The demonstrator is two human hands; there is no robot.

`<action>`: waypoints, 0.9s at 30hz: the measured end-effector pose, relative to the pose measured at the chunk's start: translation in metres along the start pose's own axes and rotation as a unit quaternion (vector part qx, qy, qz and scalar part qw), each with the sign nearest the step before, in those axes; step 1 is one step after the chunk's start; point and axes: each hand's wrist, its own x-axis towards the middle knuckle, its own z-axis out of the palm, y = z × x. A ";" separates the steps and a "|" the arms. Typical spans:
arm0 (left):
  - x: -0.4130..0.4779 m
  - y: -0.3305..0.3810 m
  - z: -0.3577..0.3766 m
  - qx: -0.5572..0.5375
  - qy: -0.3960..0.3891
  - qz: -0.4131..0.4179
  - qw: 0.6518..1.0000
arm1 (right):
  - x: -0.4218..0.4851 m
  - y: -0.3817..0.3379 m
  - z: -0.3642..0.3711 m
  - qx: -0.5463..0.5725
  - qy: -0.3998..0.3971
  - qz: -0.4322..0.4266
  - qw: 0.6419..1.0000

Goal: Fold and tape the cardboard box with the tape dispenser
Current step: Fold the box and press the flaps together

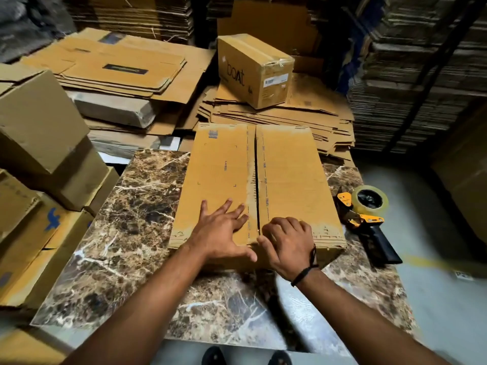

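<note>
A brown cardboard box [287, 175] lies on the marble table [126, 233], its two top flaps folded down and meeting at a narrow dark seam along the middle. My left hand [224, 233] presses flat on the left flap near the front edge, fingers spread, thumb over the front face. My right hand [288, 241] rests on the right flap beside the seam, fingers curled at the front corner. The yellow and black tape dispenser [366, 217] with a clear roll lies on the table to the right of the box, untouched.
A taped box marked "boat" [253, 69] stands on flattened cardboard sheets [276, 119] behind the table. Stacked boxes [39, 143] crowd the left side. Tall piles of flat cartons [411, 75] rise at the back and right. Grey floor [442, 299] shows at the right.
</note>
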 end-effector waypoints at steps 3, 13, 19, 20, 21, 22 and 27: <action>-0.002 0.005 0.004 0.059 -0.008 -0.008 0.998 | -0.005 0.006 0.011 -0.067 0.036 -0.062 0.995; -0.001 0.007 0.009 0.094 0.002 0.003 0.996 | -0.009 0.017 0.022 -0.088 0.079 -0.136 0.984; -0.001 0.016 0.007 0.102 0.016 0.002 0.995 | -0.007 0.016 0.019 -0.100 0.004 -0.113 0.989; 0.000 0.021 0.006 0.098 0.021 -0.001 0.995 | -0.006 0.018 0.016 -0.095 -0.018 -0.114 0.989; 0.001 0.027 0.005 0.097 0.026 -0.001 0.995 | -0.004 0.020 0.011 -0.078 -0.046 -0.115 0.989; 0.003 0.034 0.004 0.098 0.028 0.003 0.995 | -0.002 0.024 0.005 -0.049 -0.069 -0.115 0.990; 0.027 0.075 0.004 0.116 0.039 0.077 0.990 | 0.013 0.064 -0.042 0.230 -0.037 0.059 0.971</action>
